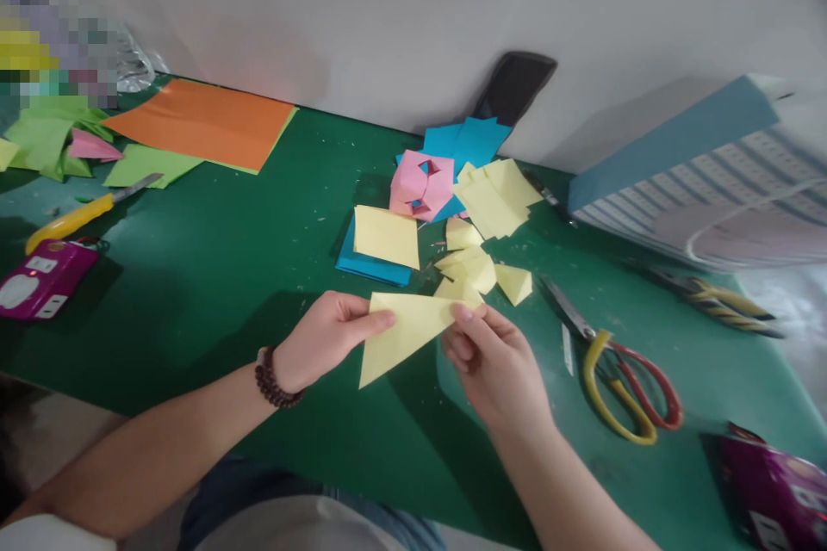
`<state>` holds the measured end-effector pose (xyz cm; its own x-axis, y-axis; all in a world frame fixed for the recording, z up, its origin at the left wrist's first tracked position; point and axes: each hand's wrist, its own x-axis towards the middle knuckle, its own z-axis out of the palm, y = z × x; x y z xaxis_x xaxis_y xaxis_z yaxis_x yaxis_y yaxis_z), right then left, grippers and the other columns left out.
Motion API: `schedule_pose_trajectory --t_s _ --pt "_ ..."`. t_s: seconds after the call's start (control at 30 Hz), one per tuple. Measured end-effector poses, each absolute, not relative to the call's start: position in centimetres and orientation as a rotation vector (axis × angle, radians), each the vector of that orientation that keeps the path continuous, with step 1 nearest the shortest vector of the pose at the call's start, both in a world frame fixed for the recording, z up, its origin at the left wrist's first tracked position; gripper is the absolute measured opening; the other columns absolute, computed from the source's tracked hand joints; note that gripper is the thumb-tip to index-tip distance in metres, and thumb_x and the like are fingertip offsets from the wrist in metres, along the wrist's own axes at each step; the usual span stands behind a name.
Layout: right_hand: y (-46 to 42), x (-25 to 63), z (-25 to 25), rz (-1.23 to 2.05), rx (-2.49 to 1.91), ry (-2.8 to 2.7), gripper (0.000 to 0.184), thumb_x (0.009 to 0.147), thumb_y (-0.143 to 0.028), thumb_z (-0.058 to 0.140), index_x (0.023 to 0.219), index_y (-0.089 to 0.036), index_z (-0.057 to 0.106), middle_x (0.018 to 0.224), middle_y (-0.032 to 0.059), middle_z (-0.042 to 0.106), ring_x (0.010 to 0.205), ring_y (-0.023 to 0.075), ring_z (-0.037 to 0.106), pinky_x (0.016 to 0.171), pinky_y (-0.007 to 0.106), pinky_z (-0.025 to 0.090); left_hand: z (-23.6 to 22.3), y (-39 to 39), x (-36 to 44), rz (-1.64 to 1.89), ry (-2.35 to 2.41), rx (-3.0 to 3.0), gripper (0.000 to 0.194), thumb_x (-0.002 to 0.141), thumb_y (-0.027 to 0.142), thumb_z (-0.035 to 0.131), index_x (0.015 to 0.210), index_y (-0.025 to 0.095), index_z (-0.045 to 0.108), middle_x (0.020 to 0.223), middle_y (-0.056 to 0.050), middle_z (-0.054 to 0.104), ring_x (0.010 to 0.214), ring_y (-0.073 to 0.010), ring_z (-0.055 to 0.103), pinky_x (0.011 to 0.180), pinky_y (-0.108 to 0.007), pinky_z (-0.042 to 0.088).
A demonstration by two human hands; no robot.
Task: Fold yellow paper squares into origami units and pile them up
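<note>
Paper (408,329), yellow, roughly triangular, held over near middle of green table (271,224) | left hand (326,340): thumb and fingers pinched on its left edge | right hand (494,353): thumb and fingers clamped on its right corner | far: yellow squares (386,237) on blue paper (365,265) | right: scissors (589,334)

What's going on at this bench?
A person is holding a yellow paper triangle over the green table, the left hand gripping one end and the right hand pinching the other. Just beyond lie small folded yellow pieces, a pink folded piece, and yellow sheets on blue ones. The scissors lie to the right, not in either hand.
</note>
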<state>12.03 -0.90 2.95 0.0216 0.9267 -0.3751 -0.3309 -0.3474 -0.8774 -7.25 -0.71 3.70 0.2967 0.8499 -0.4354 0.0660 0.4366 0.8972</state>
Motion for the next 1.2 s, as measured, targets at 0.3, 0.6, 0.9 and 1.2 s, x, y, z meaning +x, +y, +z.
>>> schedule_pose_trajectory --t_s 0.3,0.6,0.9,1.2 --pt "-1.6 10.8 2.0 1.805 -1.245 -0.716 0.027 0.061 -0.034 0.084 0.073 -0.02 0.064 0.047 -0.0089 0.04 0.042 0.0042 0.031 0.042 0.021 0.023 3.3 -0.7 -7.3 0.802 1.297 1.138 0.039 0.083 0.048 0.06 0.068 0.014 0.07 0.064 -0.002 0.065 0.071 -0.0176 0.06 0.062 -0.024 0.046" --pt "-2.1 10.0 1.6 1.857 -1.217 -0.638 0.031 0.062 -0.035 0.083 0.065 -0.02 0.056 0.042 -0.0092 0.04 0.04 0.004 0.031 0.04 0.02 0.022 2.6 -1.2 -6.6 0.936 1.335 1.321 0.034 0.088 0.043 0.056 0.079 0.014 0.07 0.073 -0.002 0.07 0.07 -0.016 0.063 0.061 -0.021 0.048" --pt "-2.7 9.8 1.6 1.876 -1.111 -0.569 0.029 0.067 -0.035 0.081 0.069 -0.02 0.056 0.046 -0.0089 0.039 0.042 0.0039 0.031 0.039 0.018 0.02 1.8 -2.2 -5.5 1.264 1.36 1.69 0.018 0.093 0.023 0.049 0.088 0.015 0.065 0.08 -0.002 0.07 0.043 -0.0044 0.057 0.038 -0.014 0.039" --pt "-2.5 10.2 2.0 1.91 -1.109 -0.62 0.025 0.069 -0.034 0.079 0.075 -0.02 0.06 0.05 -0.0087 0.038 0.044 0.0036 0.03 0.04 0.018 0.021 2.0 -1.9 -6.1 1.279 1.365 1.86 0.014 0.092 0.017 0.051 0.088 0.016 0.065 0.08 -0.003 0.071 0.072 -0.0121 0.069 0.068 -0.019 0.053"
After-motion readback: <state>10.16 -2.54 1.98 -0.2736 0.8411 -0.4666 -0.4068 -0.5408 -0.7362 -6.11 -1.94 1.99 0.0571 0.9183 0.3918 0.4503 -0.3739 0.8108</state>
